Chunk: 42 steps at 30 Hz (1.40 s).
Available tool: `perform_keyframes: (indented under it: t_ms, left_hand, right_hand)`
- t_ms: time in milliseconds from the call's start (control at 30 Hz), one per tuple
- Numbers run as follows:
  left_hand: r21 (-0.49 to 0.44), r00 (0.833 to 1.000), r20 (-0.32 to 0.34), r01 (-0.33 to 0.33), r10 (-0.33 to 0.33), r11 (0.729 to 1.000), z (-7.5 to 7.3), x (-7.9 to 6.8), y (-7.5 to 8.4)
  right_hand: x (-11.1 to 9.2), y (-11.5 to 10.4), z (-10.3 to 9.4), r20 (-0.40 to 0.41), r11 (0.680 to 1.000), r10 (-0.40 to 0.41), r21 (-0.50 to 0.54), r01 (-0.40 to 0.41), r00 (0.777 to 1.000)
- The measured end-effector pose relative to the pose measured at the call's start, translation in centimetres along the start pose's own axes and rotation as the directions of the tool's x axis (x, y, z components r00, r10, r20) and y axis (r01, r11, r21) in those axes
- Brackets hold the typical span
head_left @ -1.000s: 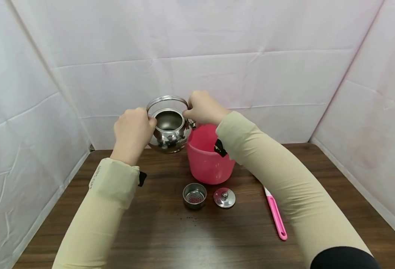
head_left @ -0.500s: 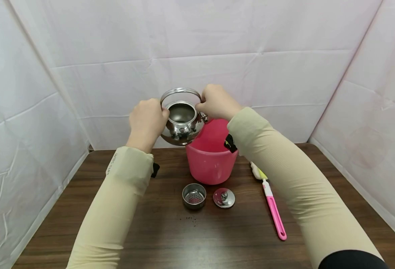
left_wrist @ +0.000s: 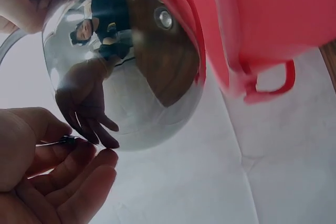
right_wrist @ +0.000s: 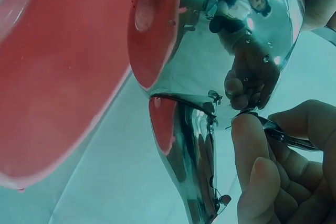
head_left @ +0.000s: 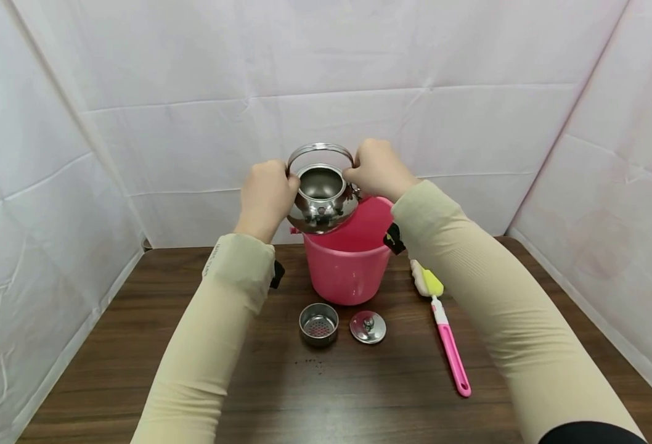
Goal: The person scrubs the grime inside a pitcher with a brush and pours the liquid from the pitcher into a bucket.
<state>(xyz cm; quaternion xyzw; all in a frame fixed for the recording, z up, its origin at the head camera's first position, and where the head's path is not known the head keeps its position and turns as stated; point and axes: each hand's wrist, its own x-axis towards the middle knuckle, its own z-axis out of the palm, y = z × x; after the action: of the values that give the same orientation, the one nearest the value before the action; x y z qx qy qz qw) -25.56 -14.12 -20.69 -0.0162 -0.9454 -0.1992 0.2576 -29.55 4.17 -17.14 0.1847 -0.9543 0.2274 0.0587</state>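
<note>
A shiny steel teapot (head_left: 326, 213) without its lid hangs in the air over the left rear of a pink bucket (head_left: 347, 277), its round mouth facing me. My left hand (head_left: 267, 194) pinches the left foot of its arched handle. My right hand (head_left: 381, 168) pinches the handle's right foot, near the spout (right_wrist: 191, 150). In the right wrist view, water drops cling to the teapot's side. The left wrist view shows the left hand's fingers (left_wrist: 79, 182) bent at the handle's end, with the bucket's loop (left_wrist: 273, 85) beyond the pot.
In front of the bucket stand a steel strainer basket (head_left: 318, 324) and a round steel lid (head_left: 368, 327). A sponge brush (head_left: 452, 354) with a pink handle lies to the right. Dark crumbs (head_left: 313, 364) dot the wooden table (head_left: 326, 407). White cloth walls (head_left: 326, 49) enclose it.
Both hands have carried the teapot rightward and slightly up, from the bucket's left side to over its rim. The right arm's shift uncovers the brush's head. Basket and lid stay put.
</note>
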Motion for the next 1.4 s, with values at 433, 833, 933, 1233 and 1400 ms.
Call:
perform_keyframes:
  t_ms: [433, 833, 933, 1233, 1400]
  left_hand:
    - [-0.104, 0.999, 0.008, 0.047, -0.046, 0.993, 2.0, 0.2, 1.1]
    - [-0.13, 0.999, -0.026, 0.041, -0.044, 0.991, 3.8, -0.4, 1.1]
    - [-0.138, 0.998, -0.046, 0.042, -0.048, 0.989, 4.4, -0.6, 1.0]
    - [-0.107, 0.989, -0.146, -0.01, -0.006, 0.994, 5.7, -1.2, 0.9]
    - [-0.127, 0.986, -0.167, -0.011, -0.01, 0.992, 6.1, -1.3, 0.9]
  right_hand:
    - [-0.7, 1.6, 0.0, -0.026, 0.998, 0.056, 0.032, -0.055, 0.998]
    - [-1.1, 3.1, 1.0, 0.034, 0.992, 0.094, 0.077, -0.097, 0.995]
    - [-1.0, 3.6, 1.5, 0.077, 0.976, 0.11, 0.179, -0.123, 0.991]
    - [-1.0, 5.0, 2.4, 0.253, 0.845, 0.199, 0.445, -0.297, 0.947]
    - [-1.1, 5.6, 2.6, 0.362, 0.691, 0.206, 0.604, -0.397, 0.909]
